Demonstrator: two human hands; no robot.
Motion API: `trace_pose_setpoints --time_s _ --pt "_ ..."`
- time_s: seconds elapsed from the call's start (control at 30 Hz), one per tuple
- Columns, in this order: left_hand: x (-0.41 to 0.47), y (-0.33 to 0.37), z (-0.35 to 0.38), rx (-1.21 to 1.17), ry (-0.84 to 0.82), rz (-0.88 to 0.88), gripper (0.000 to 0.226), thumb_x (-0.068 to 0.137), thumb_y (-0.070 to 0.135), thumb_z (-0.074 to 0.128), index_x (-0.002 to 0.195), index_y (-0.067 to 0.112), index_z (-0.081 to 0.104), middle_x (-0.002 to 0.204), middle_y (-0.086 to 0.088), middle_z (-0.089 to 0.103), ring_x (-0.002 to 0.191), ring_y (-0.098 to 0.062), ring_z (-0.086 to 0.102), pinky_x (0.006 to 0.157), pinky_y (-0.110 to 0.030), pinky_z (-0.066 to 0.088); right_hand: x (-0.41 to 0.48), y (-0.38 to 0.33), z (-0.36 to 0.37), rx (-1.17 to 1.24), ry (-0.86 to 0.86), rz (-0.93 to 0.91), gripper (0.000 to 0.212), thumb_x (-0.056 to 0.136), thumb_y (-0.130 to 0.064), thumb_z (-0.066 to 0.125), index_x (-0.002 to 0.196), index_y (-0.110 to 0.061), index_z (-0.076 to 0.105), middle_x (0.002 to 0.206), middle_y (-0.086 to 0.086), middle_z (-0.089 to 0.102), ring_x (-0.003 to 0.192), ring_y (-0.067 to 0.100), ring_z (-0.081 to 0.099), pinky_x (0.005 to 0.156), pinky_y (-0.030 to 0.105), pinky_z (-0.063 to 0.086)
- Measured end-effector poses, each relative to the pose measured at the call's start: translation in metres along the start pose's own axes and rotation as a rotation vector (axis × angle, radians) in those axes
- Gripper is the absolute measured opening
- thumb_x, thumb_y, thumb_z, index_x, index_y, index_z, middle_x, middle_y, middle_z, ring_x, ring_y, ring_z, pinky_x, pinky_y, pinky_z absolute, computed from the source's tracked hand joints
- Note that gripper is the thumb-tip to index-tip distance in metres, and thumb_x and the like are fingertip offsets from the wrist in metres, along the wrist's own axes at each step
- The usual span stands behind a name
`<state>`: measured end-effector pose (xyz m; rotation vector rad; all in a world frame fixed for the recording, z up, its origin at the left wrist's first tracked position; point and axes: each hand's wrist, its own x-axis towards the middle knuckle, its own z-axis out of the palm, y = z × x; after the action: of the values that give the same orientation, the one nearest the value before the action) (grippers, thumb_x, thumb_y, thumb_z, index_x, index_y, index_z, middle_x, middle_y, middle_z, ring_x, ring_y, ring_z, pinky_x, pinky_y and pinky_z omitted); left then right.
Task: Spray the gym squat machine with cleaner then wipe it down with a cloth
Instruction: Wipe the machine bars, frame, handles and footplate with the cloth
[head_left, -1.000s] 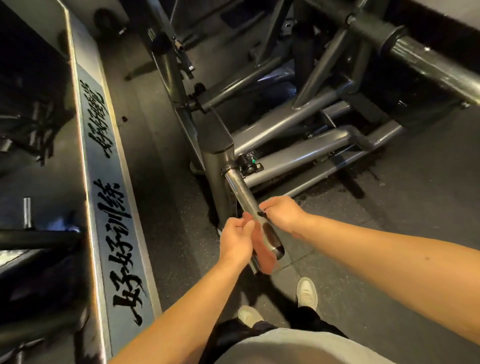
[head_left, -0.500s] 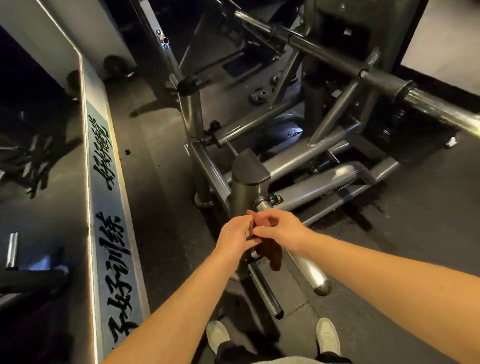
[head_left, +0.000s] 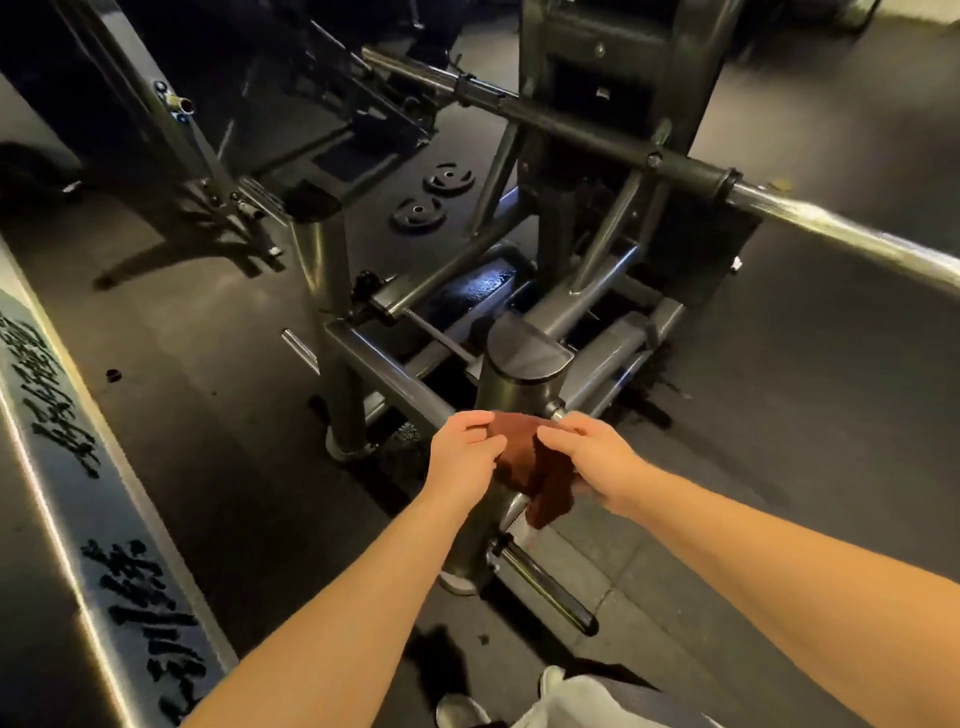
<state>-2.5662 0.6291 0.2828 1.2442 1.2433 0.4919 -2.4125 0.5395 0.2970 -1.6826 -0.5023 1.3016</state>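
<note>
Holds a brown cloth (head_left: 524, 462) up with both hands, close in front of the squat machine (head_left: 363, 358). Pinches the cloth's left edge with the left hand (head_left: 462, 452), fingers curled onto it. Pinches the right edge with the right hand (head_left: 597, 462), thumb and fingers closed on it too. Hangs crumpled between the two hands, longest from top to bottom, with the loose end pointing down and a little to the right. Sits just under the black cap (head_left: 527, 356) of a short upright post (head_left: 506, 400); touching the post or just in front of it, cannot tell. Covers the middle of that post and most of a shiny peg (head_left: 515, 514) behind the loose end. Lower down, shows a dark peg (head_left: 545, 590) sticking out of the post toward the bottom right. Higher up, shows a long bar (head_left: 623, 143) slanting from the top middle to the right edge, cut off there. Behind the machine, two weight plates (head_left: 418, 213) flat on the floor (head_left: 805, 389). On the left, a pale strip (head_left: 52, 415) with black writing, too blurred to read. At the bottom edge, a shoe (head_left: 460, 712) and some pale clothing, both cut off. Far back, all dark and hard to make out.
</note>
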Motion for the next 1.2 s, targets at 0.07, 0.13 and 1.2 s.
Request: trace_pose_setpoints --time_s 0.07,0.13,1.2 --pt "0.010 0.013 0.002 -0.015 -0.028 0.022 0.038 0.092 0.009 0.071 0.128 0.018 0.060 0.115 -0.006 0.067 0.102 -0.017 0.068 0.072 -0.021 0.056 0.005 -0.014 -0.003 0.025 0.076 -0.035 0.019 0.095 -0.027 0.071 0.085 -0.018 0.059 0.077 0.004 0.061 0.072 0.018 0.059 0.065 0.030 0.044" --pt "0.025 0.027 0.006 -0.041 -0.040 0.029 0.037 0.096 0.009 0.067 0.129 0.019 0.054 0.113 -0.007 0.068 0.098 -0.017 0.068 0.071 -0.021 0.055 0.013 -0.032 -0.012 0.056 0.194 -0.119 0.019 0.091 -0.030 0.073 0.081 -0.021 0.060 0.072 -0.003 0.060 0.072 0.015 0.059 0.066 0.029 0.044" --pt "0.273 0.070 -0.024 0.340 -0.777 0.091 0.050 0.094 0.019 0.074 0.140 0.032 0.059 0.095 -0.009 0.065 0.078 -0.015 0.061 0.066 -0.015 0.052 0.127 -0.017 0.045 -0.820 0.809 -0.206 0.043 0.099 -0.012 0.059 0.142 -0.008 0.060 0.157 0.012 0.048 0.151 0.034 0.033 0.122 0.061 0.028"
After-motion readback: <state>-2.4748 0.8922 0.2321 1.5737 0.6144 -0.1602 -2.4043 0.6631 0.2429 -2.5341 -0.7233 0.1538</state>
